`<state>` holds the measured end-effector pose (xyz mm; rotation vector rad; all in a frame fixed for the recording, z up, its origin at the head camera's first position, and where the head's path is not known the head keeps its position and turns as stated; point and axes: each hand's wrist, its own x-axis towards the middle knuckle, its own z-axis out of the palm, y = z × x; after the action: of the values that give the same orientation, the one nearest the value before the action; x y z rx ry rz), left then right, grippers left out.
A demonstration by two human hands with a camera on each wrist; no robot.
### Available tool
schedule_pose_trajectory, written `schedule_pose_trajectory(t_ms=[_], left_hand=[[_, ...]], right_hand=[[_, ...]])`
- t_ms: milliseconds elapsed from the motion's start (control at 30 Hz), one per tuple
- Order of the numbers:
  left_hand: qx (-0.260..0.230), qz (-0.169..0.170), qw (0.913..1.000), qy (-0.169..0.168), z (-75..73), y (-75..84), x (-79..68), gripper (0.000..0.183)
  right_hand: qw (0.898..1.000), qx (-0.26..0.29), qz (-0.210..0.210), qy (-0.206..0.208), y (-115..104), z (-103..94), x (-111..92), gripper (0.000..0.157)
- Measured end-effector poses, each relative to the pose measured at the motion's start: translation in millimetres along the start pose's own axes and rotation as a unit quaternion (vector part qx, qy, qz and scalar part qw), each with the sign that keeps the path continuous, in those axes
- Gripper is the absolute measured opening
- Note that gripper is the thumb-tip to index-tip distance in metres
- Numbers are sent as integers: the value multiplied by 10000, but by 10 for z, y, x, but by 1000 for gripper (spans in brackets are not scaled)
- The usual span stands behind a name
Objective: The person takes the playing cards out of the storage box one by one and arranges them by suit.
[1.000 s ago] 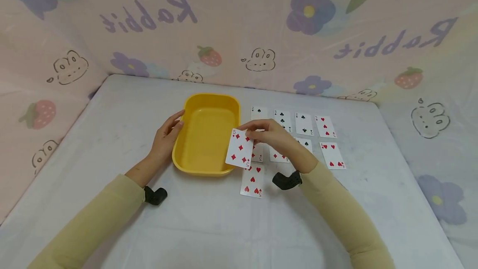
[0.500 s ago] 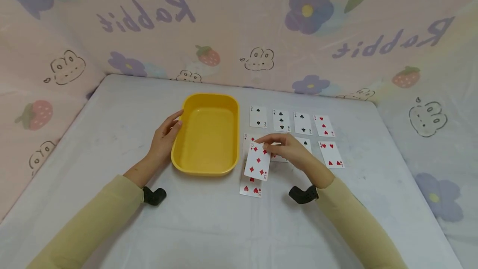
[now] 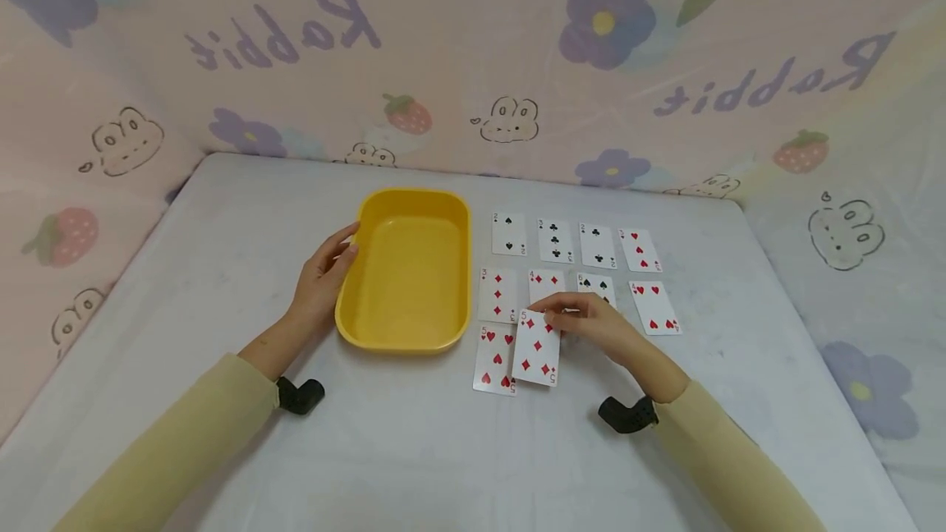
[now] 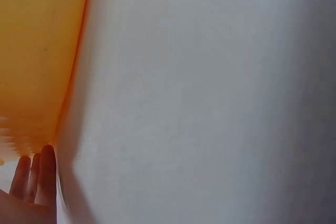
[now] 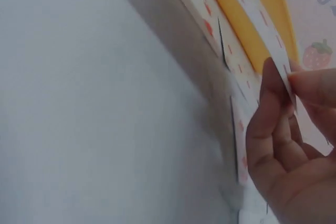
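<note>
Between thumb and fingers my right hand (image 3: 602,327) pinches a five of diamonds playing card (image 3: 536,349) by its upper right corner. In the right wrist view the card (image 5: 265,24) is seen nearly edge-on, tilted above the table. Its left edge overlaps the five of hearts (image 3: 493,364) in the head view. My left hand (image 3: 319,277) rests against the left side of a yellow tray (image 3: 342,323). Seen from the left wrist, its fingers (image 4: 46,177) are straight and touch the tray's outer wall (image 4: 39,61). Nothing lies inside the tray.
Behind the held card lie the three of diamonds (image 3: 498,298), four of diamonds (image 3: 547,282) and a spade card (image 3: 595,283), partly covered by my hand. A back row includes the two of spades (image 3: 509,234); the four of hearts (image 3: 655,308) lies rightmost. A printed cloth wall (image 3: 458,39) stands behind.
My right hand has carried the five of diamonds from over the tray's right edge rightward and toward me, past the five of hearts. The left hand has stayed at the tray.
</note>
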<state>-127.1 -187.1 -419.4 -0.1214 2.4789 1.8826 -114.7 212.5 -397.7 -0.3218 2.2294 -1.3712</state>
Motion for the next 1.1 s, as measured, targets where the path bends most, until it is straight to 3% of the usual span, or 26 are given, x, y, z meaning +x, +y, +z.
schedule_pose_trajectory(t_ms=[400,767,1100], left_hand=[[323,27,9995,-25,-44,6,-102,50],[934,132,9955,3,-49,4,-39,48],[948,182,9953,23,-20,28,-2,48]], right_hand=[[9999,54,11,128,235,29,-256,26],[9959,-477,-488,601,263,111,-267,20],[9903,-736,-492,1072,254,142,-282,17]])
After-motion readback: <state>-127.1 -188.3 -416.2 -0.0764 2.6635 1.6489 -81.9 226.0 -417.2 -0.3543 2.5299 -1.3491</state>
